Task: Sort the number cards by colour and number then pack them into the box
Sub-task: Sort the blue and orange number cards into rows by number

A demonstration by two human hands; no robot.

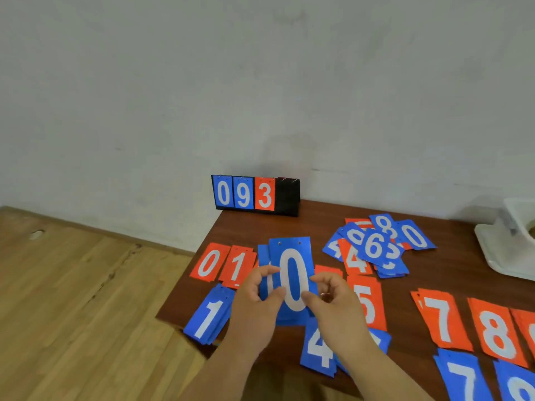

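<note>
Left hand [256, 302] and right hand [333, 303] pinch blue zero cards [293, 263] over the table [317, 224]; grey wall [260, 82] behind it, wooden floor [72, 285] left.

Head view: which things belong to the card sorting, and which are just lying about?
In the job: blue 0 cards, held by left hand and right hand; sorted red piles and blue piles; mixed heap, unsorted.
Lying about: scoreboard stand showing 0 9 3; white object at far right, unclear what.
</note>
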